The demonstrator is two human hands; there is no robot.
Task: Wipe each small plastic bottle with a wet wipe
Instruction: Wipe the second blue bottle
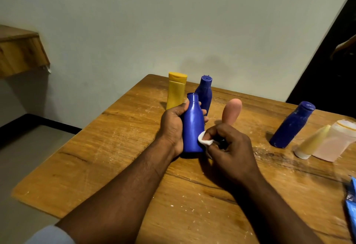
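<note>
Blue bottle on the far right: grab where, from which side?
Grip the right blue bottle round its wide body, below the narrowing neck, from the left: it stands with that side open, while a cream tube and clear bottle crowd its right.

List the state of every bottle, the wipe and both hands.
Held blue bottle, upright, uncapped, gripped by left hand.
Wet wipe, bunched, pinched by right hand against that bottle.
Yellow bottle, standing, cap shut.
Rear blue bottle, standing, capped.
Peach bottle, standing.
Right blue bottle, standing, capped.
Cream tube, standing cap down.
Translucent bottle, standing.
</note>
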